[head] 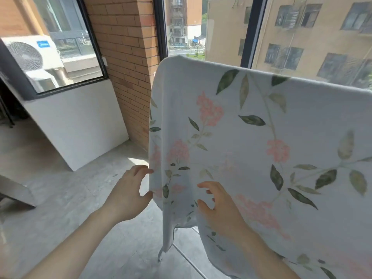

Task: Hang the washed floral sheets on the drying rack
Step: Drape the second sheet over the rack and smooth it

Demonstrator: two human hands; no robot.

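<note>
A pale blue floral sheet (pixel 251 141) with pink blossoms and green leaves hangs draped over the top bar of a drying rack; the bar itself is hidden under the cloth. My left hand (pixel 128 192) is at the sheet's left hanging edge, its fingertips and thumb touching that edge with the fingers spread. My right hand (pixel 219 206) is in front of the cloth's lower left part, fingers spread and loosely bent, holding nothing. A thin rack leg (pixel 161 256) shows below the sheet's lowest corner.
A brick pillar (pixel 128 63) stands just left of the sheet, with a white low wall (pixel 80 121) and window beside it. Large windows run behind the rack. Grey tiled floor (pixel 70 198) lies open to the left. A dark object's edge (pixel 14 194) sits at far left.
</note>
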